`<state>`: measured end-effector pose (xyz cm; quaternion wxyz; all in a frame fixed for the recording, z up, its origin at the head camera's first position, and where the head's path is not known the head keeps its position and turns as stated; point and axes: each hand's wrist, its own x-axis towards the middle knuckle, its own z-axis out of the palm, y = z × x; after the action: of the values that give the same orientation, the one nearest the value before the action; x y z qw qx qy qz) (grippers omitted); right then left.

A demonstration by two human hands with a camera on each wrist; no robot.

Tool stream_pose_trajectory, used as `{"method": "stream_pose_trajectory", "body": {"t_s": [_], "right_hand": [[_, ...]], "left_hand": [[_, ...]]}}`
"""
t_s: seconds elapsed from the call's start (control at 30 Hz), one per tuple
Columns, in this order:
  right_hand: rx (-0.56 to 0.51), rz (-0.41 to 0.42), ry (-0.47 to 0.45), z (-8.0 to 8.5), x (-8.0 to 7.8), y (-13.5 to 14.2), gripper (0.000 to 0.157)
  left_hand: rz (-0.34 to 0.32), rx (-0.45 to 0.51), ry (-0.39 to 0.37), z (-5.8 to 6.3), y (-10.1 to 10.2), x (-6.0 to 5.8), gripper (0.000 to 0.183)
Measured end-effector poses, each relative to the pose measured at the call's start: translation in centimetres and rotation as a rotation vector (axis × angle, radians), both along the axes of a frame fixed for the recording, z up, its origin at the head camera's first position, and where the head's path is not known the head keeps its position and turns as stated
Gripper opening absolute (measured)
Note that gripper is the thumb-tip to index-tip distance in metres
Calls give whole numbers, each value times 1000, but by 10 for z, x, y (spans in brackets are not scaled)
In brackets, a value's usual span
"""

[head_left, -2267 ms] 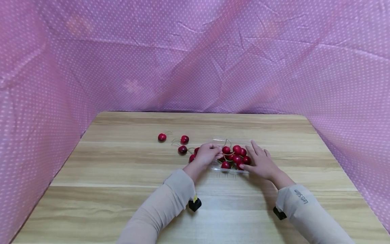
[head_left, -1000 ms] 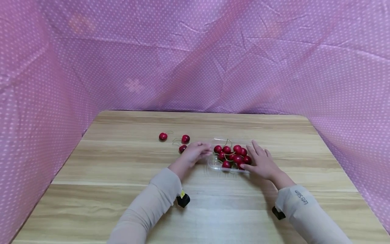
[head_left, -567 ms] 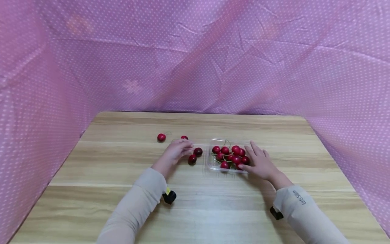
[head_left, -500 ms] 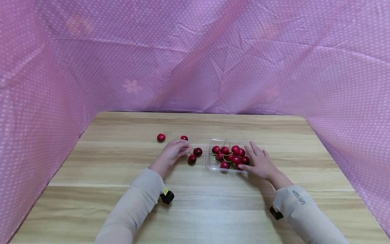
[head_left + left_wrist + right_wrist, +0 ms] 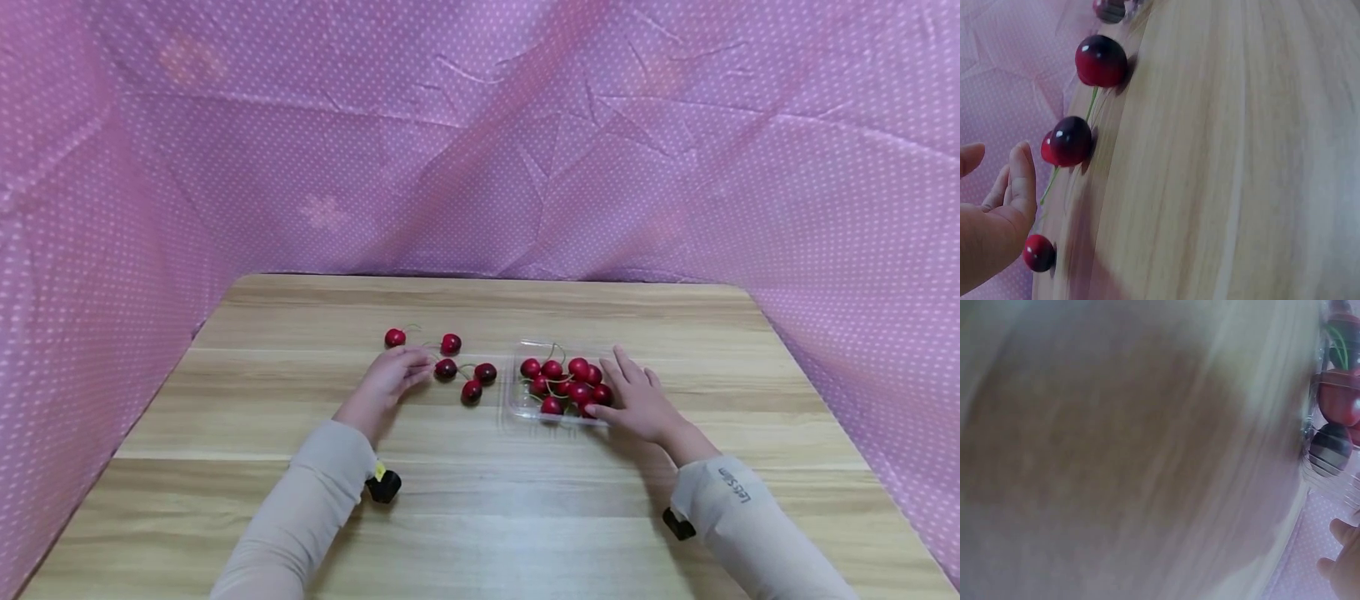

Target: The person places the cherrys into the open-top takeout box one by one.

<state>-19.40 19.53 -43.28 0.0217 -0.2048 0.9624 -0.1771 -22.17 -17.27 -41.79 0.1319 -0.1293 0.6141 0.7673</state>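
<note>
My left hand [image 5: 392, 377] reaches over the left half of the table, fingers extended beside a dark red cherry [image 5: 446, 370]. In the left wrist view its thumb and fingers [image 5: 1022, 178] stand apart with nothing between them. Two more cherries lie just right of that one, the nearer a dark cherry [image 5: 471, 392]. Behind are a cherry [image 5: 451, 343] and, farther left, a cherry [image 5: 394, 337] with a green stem. My right hand [image 5: 637, 404], fingers spread, rests at the right end of a clear plastic box [image 5: 516, 402] holding several stemmed cherries [image 5: 578, 392].
A light wood-grain table [image 5: 487, 517] bears everything. Pink dotted cloth [image 5: 480, 150] hangs along its back and both sides. A black wrist camera [image 5: 384, 487] sits under the left cuff, another black camera [image 5: 678, 525] under the right.
My left hand has drawn back leftward from over the box, where a cherry now shows at the left end. Loose cherries it covered are in sight. My right hand has stayed put.
</note>
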Motion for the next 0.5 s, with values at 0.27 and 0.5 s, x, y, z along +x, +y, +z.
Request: {"method": "stream_pose_trajectory", "body": {"t_s": [0.27, 0.5], "right_hand": [[-3, -7, -10, 2, -1, 0, 85], [1, -8, -14, 1, -2, 0, 84]], "left_hand": [[50, -37, -42, -2, -7, -9, 38], [101, -53, -75, -9, -10, -18, 36]]}}
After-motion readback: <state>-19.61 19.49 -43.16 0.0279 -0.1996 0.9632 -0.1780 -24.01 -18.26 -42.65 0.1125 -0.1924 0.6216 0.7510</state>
